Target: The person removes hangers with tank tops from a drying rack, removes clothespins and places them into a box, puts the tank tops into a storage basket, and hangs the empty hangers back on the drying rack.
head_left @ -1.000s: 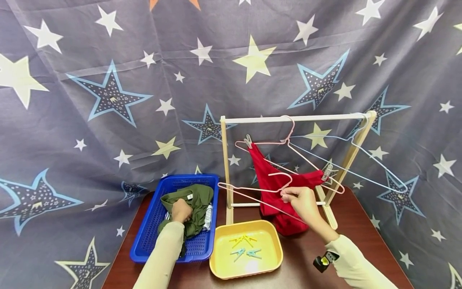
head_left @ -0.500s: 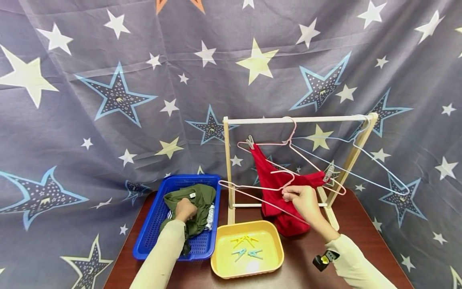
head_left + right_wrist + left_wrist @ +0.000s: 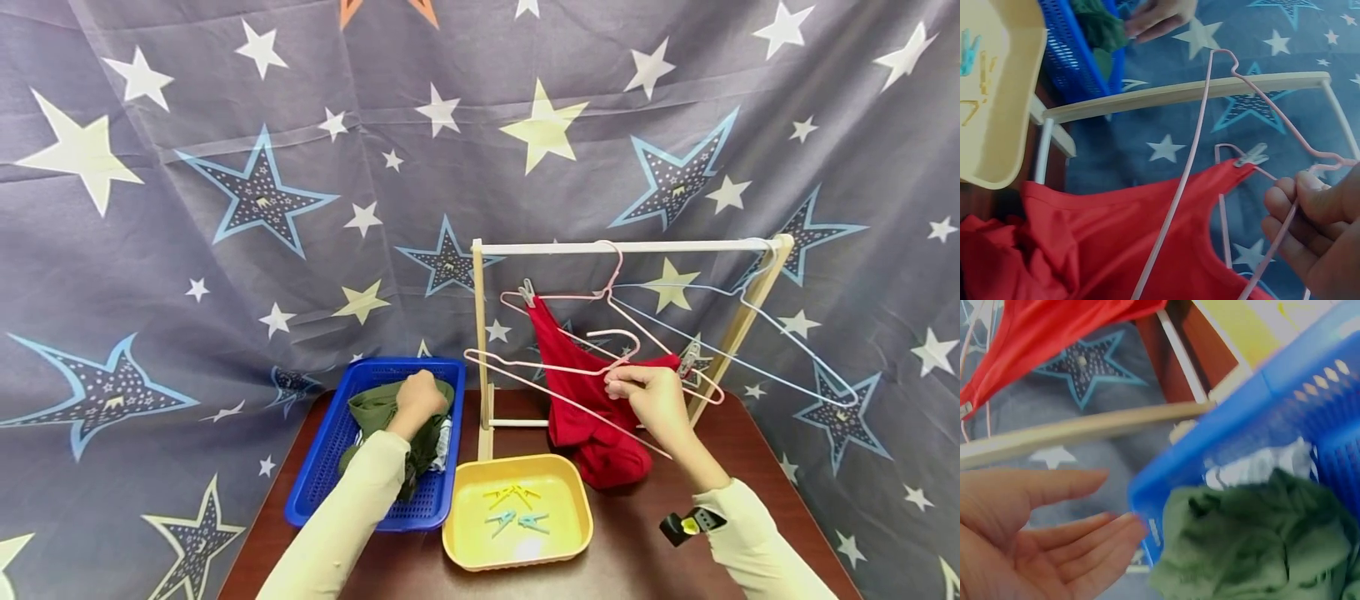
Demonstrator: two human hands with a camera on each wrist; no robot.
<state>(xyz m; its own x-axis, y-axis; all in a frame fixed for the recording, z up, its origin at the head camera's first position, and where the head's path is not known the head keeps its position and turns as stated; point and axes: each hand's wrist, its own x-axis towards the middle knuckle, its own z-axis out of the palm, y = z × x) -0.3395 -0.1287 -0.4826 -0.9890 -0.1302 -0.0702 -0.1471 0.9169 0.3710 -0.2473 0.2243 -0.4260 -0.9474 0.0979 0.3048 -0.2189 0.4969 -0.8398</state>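
Note:
My left hand [image 3: 420, 396] is over the far right part of a dark green garment [image 3: 375, 407], which lies bunched in a blue basket [image 3: 309, 482]. In the left wrist view its fingers [image 3: 1085, 550] are spread from the thumb, with nothing between them, beside the green cloth. My right hand [image 3: 651, 398] pinches a bare pink hanger [image 3: 1175, 200] near the base of its hook, in front of the rack. Behind it, a red garment [image 3: 573, 392] is clipped to another pink hanger [image 3: 619, 265] on the rack's bar.
The rack [image 3: 483, 333] has a white bar and wooden posts. A blue hanger [image 3: 806, 333] hangs at its right end. A yellow tray [image 3: 581, 533] holds several yellow and blue clothespins. Striped cloth [image 3: 442, 446] lies under the green garment. A starred curtain [image 3: 450, 167] is behind.
My left hand has moved from the middle of the green garment up and right to its far edge. My right hand has raised the pink hanger slightly.

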